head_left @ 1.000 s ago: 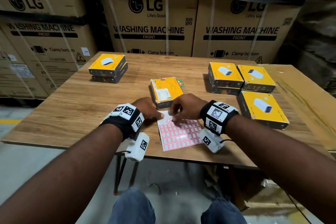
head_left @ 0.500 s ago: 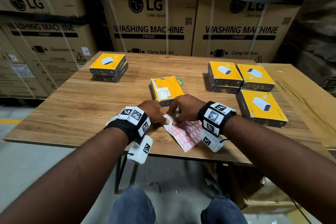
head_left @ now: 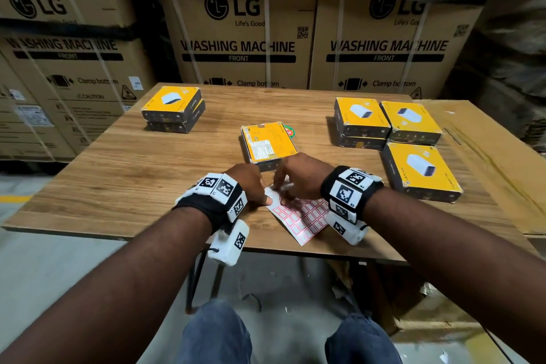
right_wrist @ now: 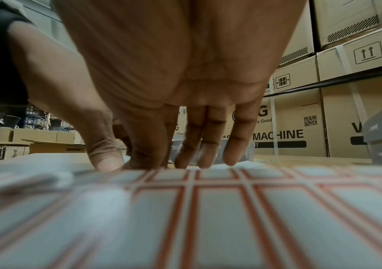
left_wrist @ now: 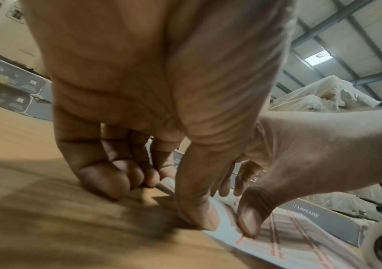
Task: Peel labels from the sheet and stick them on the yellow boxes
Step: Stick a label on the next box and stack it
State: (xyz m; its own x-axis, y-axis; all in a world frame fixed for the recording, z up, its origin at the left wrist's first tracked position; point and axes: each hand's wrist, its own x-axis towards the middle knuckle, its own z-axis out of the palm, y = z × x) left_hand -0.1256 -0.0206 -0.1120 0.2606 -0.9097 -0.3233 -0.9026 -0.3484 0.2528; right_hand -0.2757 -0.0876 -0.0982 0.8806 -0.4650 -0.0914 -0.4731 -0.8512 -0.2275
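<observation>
Lower centre of the head view: label sheet (head_left: 298, 217) lies skewed on the table (head_left: 118, 174); your left hand (head_left: 251, 183) pinches its corner, right hand (head_left: 298, 177) picks at a label with curled fingers; yellow box (head_left: 269, 142) just above, more upper left and right

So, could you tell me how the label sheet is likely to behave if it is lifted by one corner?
The label sheet looks paper-thin and lies flat, so it would probably droop. Its far corner already curls up under the hands, suggesting little stiffness and weight.
</observation>
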